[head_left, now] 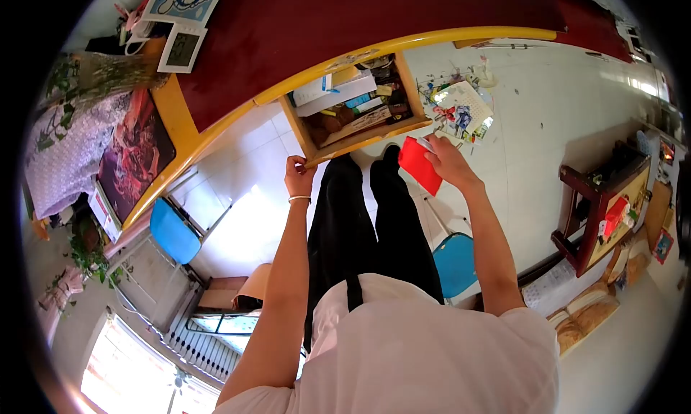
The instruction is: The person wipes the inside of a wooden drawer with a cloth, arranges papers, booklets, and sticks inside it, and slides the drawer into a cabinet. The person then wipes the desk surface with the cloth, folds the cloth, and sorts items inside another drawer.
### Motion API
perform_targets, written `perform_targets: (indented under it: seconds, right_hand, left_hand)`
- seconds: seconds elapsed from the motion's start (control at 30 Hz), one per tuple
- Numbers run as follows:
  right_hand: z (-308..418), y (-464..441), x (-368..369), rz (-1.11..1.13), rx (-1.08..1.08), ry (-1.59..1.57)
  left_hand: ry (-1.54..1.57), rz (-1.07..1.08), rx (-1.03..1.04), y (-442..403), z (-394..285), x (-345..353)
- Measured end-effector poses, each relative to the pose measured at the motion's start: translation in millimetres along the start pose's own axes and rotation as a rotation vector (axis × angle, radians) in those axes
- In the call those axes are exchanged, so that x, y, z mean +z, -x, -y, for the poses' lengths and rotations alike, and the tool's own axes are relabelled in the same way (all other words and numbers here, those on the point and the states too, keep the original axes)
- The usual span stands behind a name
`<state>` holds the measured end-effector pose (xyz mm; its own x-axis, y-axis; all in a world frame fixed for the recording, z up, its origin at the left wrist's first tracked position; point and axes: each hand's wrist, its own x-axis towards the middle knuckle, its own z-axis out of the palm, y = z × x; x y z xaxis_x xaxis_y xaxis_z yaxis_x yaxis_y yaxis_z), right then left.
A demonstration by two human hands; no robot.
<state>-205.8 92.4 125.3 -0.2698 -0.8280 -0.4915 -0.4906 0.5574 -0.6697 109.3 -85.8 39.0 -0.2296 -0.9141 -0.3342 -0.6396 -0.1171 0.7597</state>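
Note:
An open wooden drawer [369,140] sticks out from under the desk, filled with papers, small boxes and other loose items. At its front left corner, the fingers of my left hand [298,175] are closed on the edge. My right hand [450,162] grips a flat red packet [417,168], which looks like a red envelope, to the right of the drawer. Inside the drawer, white papers [338,96] lie toward the back left, with dark and brown items beside them.
A dark red desk top [360,15] with a yellow edge spans the top. Small items surround a pale board [464,108] on the floor. Blue chairs [173,230] stand at left and behind me. A dark wooden table [608,198] is at right; a digital clock [183,48] sits on the desk.

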Motion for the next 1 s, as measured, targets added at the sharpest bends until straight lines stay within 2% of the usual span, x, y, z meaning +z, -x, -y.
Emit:
perform_targets:
  seconds: [0.03,0.07,0.13,0.17,0.27,0.3,0.33,0.37,0.43,0.47,0.7,0.77,0.8,0.87,0.9,0.97,1.0]
  right_hand:
    - [13,-3,-7,-0.027,-0.047,0.084]
    - [24,-12,-13,-0.1,-0.2,0.159]
    - [70,-32,-33,-0.158,-0.297,-0.036]
    - [91,-48,-40,-0.093,-0.358,-0.095]
    - [114,-106,-16,0.032,-0.484,0.302]
    - [123,-121,-6,0.038,-0.493,0.304]
    - [130,-134,5,0.184,-0.525,0.38]
    - [133,-147,18,0.331,-0.553,0.456]
    - [127,-172,51,0.326,-0.605,0.48]
    - [126,-177,63,0.319,-0.651,0.504]
    - [127,-188,86,0.282,-0.546,0.431]
    - [125,-191,90,-0.006,-0.713,0.379]
    - [124,-195,91,-0.003,-0.714,0.381]
    - [145,-194,82,-0.146,-0.9,0.609]
    - [146,-195,87,-0.146,-0.898,0.606]
    - [139,-202,105,-0.357,-0.887,0.668]
    - [134,-204,109,-0.361,-0.886,0.668]
  left_hand:
    - [0.002,-0.008,-0.008,-2,3,4]
    - [0.054,-0.012,-0.009,-3,10,6]
    - [0.106,-0.03,-0.02,1,9,7]
    - [0.136,-0.049,-0.037,2,9,11]
    - [0.326,-0.134,-0.037,3,26,26]
    - [0.381,-0.187,-0.027,2,29,32]
    - [0.315,-0.192,0.034,1,49,41]
    - [0.315,-0.198,0.03,5,35,40]
    - [0.901,-0.184,-0.329,12,6,42]
    - [0.877,-0.18,-0.334,11,2,44]
    - [0.903,-0.302,-0.431,15,-21,55]
    - [1.102,-0.322,-0.542,18,-28,54]
    - [1.099,-0.325,-0.539,18,-32,55]
    - [1.115,-0.322,-0.537,18,-33,55]
    - [1.131,-0.316,-0.532,19,-33,55]
    - [1.124,-0.306,-0.557,19,-38,52]
    - [1.123,-0.298,-0.578,18,-41,51]
